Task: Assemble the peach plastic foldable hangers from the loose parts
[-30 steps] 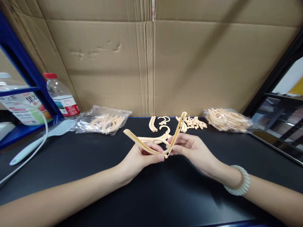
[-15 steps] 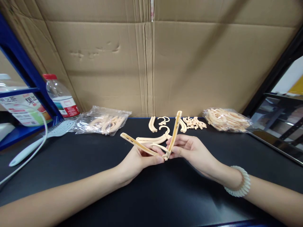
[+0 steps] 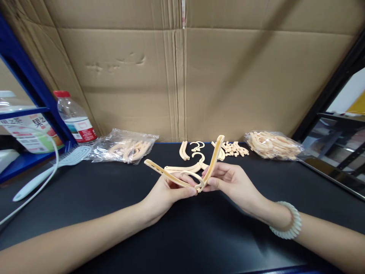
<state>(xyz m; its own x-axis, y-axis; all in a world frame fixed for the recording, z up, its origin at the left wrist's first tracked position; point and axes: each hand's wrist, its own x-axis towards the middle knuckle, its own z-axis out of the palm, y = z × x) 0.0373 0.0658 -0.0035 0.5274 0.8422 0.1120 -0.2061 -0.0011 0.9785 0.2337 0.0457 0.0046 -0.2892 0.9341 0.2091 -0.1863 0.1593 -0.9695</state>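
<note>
Both my hands hold a cream plastic folding hanger (image 3: 182, 177) above the black table (image 3: 114, 198). My left hand (image 3: 168, 192) pinches the left arm of the hanger, which points up and left. My right hand (image 3: 228, 182) grips the right arm (image 3: 216, 156), which stands tilted upward. The two arms meet in a V at a joint between my thumbs. Behind the joint lies another hanger with a hook (image 3: 196, 163) on the table.
Loose cream hooks and parts (image 3: 228, 147) lie at the back. Two clear bags of parts sit at back left (image 3: 125, 146) and back right (image 3: 270, 144). A water bottle (image 3: 74, 118), a pale hairbrush (image 3: 48, 169), a white cable and a blue shelf are at left. Cardboard forms the back wall.
The hanger's right arm has tilted back outward to the right after standing steeper half a second ago. My hands stay in place.
</note>
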